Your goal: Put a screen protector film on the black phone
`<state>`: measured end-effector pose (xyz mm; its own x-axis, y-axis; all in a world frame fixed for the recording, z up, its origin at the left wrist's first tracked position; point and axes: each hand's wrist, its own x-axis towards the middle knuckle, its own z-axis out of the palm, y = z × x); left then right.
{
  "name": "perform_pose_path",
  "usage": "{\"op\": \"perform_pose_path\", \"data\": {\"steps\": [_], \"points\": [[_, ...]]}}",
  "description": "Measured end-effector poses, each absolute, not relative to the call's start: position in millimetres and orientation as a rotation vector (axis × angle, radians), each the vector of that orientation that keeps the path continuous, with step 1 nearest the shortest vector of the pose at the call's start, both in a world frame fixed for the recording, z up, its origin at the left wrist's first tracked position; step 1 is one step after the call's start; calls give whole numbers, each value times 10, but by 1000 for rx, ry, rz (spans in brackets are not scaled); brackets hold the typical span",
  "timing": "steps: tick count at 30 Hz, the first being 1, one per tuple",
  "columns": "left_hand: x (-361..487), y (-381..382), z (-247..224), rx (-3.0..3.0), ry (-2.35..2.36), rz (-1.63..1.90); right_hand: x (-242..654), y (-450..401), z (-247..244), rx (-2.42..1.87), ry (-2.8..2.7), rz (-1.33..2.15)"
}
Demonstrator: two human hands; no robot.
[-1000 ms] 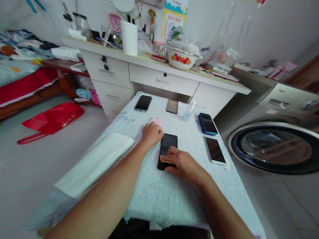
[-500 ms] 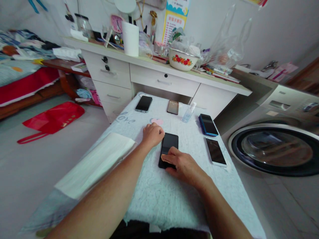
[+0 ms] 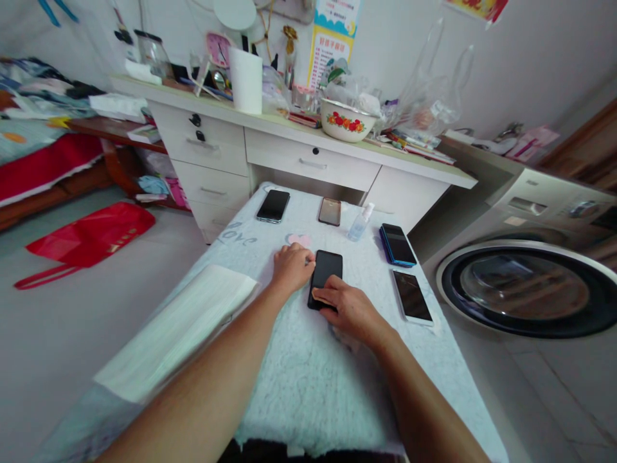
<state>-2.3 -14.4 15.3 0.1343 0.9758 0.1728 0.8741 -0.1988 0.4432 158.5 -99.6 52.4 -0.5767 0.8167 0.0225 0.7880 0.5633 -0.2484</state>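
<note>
A black phone (image 3: 328,264) lies on the light blue cloth (image 3: 299,379) that covers the table. My left hand (image 3: 292,267) is closed at the phone's left edge, fingers curled; what it grips, if anything, is hidden. Over the phone's lower part, my right hand (image 3: 348,307) presses a small orange-brown piece (image 3: 315,294) under its fingertips. Farther back lie another black phone (image 3: 273,206), a clear brown-edged phone case (image 3: 330,211) and a clear spray bottle (image 3: 360,222). To the right are a blue-edged phone (image 3: 398,245) and a white-framed phone (image 3: 412,296).
A white folded sheet (image 3: 178,331) lies along the table's left side. Behind stands a white desk (image 3: 308,154) with a flowered bowl (image 3: 348,122) and paper roll (image 3: 245,82). A washing machine (image 3: 525,206) is at right, a red bag (image 3: 94,235) on the floor.
The camera view has shifted slightly. The black phone's lower end has moved a little away from me, with my right hand still on it. My left hand remains at its left edge.
</note>
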Motion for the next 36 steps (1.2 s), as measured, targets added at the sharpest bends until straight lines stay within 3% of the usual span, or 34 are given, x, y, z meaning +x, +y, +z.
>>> {"op": "perform_pose_path", "data": {"steps": [26,36], "points": [[-24,-164,138,2215,1789,674,1541,-779,439,-1330,-2516,335],[-5,-117,141,2172,1847,623,1498,-602,378,-1502,-2381,208]]}}
